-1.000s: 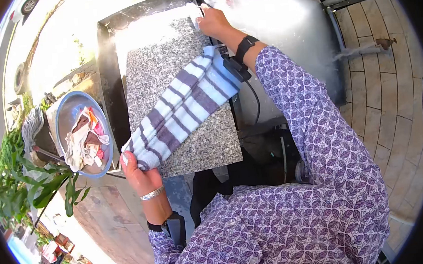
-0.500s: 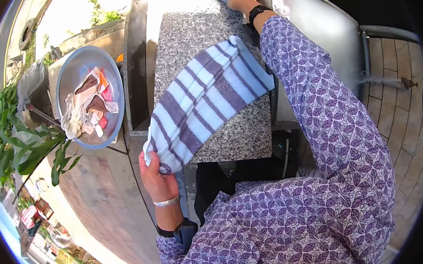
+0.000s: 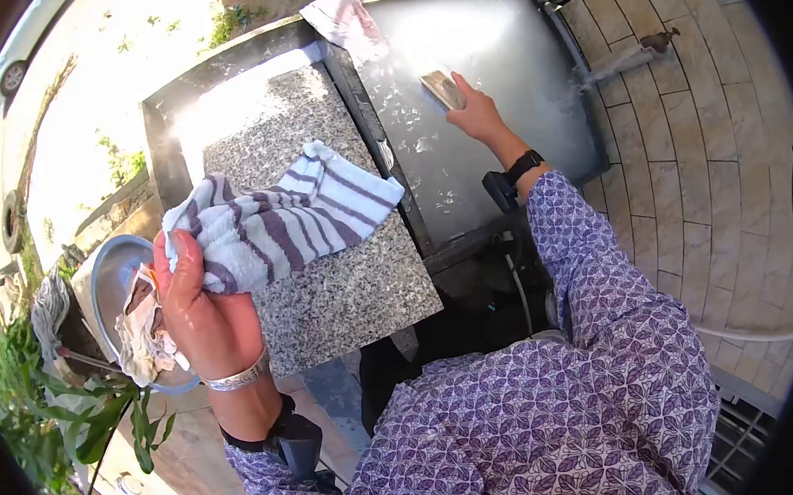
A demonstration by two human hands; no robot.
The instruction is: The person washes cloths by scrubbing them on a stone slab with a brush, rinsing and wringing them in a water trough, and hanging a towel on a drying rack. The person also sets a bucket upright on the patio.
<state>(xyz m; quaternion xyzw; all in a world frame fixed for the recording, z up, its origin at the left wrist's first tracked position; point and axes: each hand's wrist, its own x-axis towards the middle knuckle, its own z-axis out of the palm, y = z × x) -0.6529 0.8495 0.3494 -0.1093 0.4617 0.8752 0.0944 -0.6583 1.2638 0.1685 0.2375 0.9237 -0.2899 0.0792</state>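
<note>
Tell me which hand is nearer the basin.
Left. The left hand, gripping the towel, overlaps the basin at its right edge in view; the right hand is farther off, beyond the slab.

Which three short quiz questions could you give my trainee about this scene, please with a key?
1. True or false: the right hand grips the white-and-blue towel with dark stripes.
2. The towel's loose end is over: (a) a red wooden stool; (b) a speckled grey stone slab; (c) a white plastic crate?
3. Fill in: the right hand holds a flat, wood-coloured ____.

Key: 1. False, the left hand does; 2. b; 3. brush.
</note>
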